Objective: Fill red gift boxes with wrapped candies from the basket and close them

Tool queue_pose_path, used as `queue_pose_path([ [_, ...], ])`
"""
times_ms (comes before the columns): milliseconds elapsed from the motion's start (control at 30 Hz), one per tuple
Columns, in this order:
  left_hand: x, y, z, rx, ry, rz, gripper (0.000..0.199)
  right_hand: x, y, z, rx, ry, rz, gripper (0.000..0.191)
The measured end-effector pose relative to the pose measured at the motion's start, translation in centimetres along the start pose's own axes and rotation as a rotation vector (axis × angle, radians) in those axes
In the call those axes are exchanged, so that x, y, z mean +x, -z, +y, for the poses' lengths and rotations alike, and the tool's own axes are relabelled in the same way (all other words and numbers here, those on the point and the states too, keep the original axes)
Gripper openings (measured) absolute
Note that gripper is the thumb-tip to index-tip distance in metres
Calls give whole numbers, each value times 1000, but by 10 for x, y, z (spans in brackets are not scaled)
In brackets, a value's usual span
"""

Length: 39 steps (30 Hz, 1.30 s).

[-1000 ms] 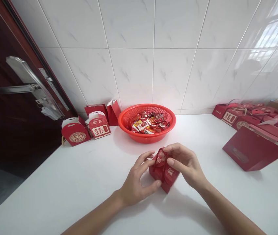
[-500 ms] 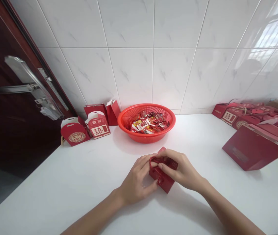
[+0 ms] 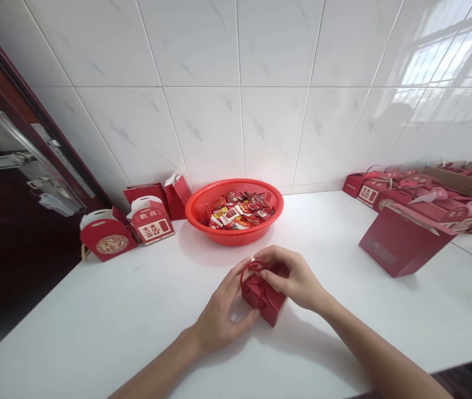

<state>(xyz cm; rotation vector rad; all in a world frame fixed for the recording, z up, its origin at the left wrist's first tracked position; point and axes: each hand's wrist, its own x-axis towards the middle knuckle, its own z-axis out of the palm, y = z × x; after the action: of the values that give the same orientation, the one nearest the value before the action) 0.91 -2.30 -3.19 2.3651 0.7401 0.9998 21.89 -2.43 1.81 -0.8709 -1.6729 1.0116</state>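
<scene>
A small red gift box (image 3: 271, 303) with a twisted red cord (image 3: 245, 270) stands on the white table between my hands. My left hand (image 3: 221, 318) grips it from the left, with its fingers behind the cord and its thumb at the lower front edge. On the right, my right hand (image 3: 296, 280) is closed in a pinch at the top, where the cord loops over the flap. The exact hold of those fingertips is partly hidden. Just behind the box sits a red plastic basket (image 3: 236, 237) of wrapped sweets (image 3: 239, 210).
At the back left stand a red box with a round gold print (image 3: 108, 241), another with a white panel (image 3: 152, 223) and red paper bags (image 3: 178, 197). A larger red box (image 3: 402, 244) stands right, before several filled boxes (image 3: 385, 191). Behind is a tiled wall (image 3: 202, 127).
The view has swung to the right, so things appear further left. The flap of the gift box now lies more closed over its top. Both hands stay on it.
</scene>
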Motion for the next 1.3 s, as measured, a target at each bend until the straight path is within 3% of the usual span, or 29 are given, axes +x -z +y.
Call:
queue_pose_path([
  [167,-5,-6,-11,-74,27,44,79,11,10,-12,253,-66,113,26],
  [267,-5,-7,-18,-121,71,50,76,24,21,-25,326,-139,95,32],
  [400,-3,-5,-22,-139,133,54,74,48,37,-38,260,-162,49,34],
  [600,-3,-2,-22,-94,223,60,71,72,59,-50,116,-74,111,24],
  [767,-4,-2,-25,-75,214,36,71,72,69,-51,-38,-180,-3,29],
  [900,-3,-1,-25,-65,218,23,68,69,73,-48,-162,-271,-175,34],
  [1067,-2,-1,-27,-60,214,-3,65,66,78,-52,-169,-339,-347,38],
  [1200,-2,0,-28,-41,218,-18,62,69,82,-51,-146,-303,-407,34],
  [1300,-1,1,-27,-34,221,-16,59,72,88,-49,-98,-240,-374,30],
])
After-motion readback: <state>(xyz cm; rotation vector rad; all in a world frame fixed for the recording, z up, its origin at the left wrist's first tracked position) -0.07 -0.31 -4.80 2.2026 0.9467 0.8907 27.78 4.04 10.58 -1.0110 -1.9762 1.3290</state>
